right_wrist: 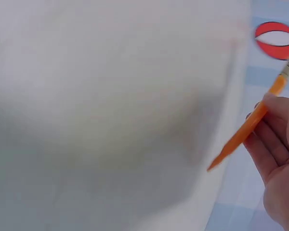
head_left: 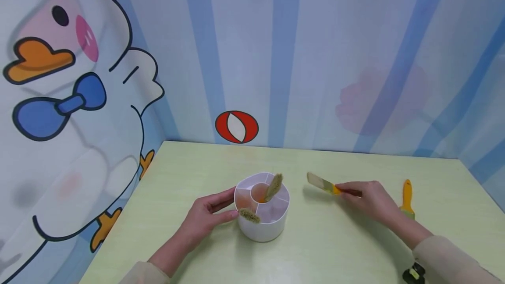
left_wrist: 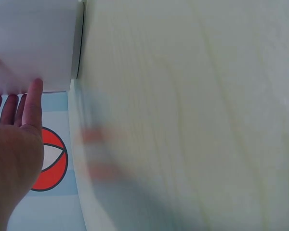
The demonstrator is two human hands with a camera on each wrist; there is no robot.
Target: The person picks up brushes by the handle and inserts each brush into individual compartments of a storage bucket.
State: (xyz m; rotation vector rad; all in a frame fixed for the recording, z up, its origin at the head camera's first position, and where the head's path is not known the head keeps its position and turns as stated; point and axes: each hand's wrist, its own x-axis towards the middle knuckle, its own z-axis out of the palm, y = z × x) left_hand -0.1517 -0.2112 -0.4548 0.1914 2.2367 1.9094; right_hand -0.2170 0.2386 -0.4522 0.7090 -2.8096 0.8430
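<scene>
A white round container (head_left: 263, 230) with a ring of compartments around a central cup stands at mid-table. My left hand (head_left: 201, 220) holds its left side, thumb toward the near side and fingers farther back. From the central cup rises a brownish-green bristly head (head_left: 274, 186); a similar bristly head (head_left: 249, 215) leans over the near-left rim. What lies below them is mostly hidden. To the right, my right hand (head_left: 368, 196) pinches a flat paintbrush (head_left: 321, 182) by its orange handle (right_wrist: 250, 124), above the table. Its pale bristles point left toward the container.
Another brush with an orange handle (head_left: 407, 194) lies on the right of the table (head_left: 331, 249), partly behind my right forearm. A small black-and-yellow object (head_left: 414, 272) shows by the right sleeve. A printed duck backdrop (head_left: 252, 56) borders the table's back and left.
</scene>
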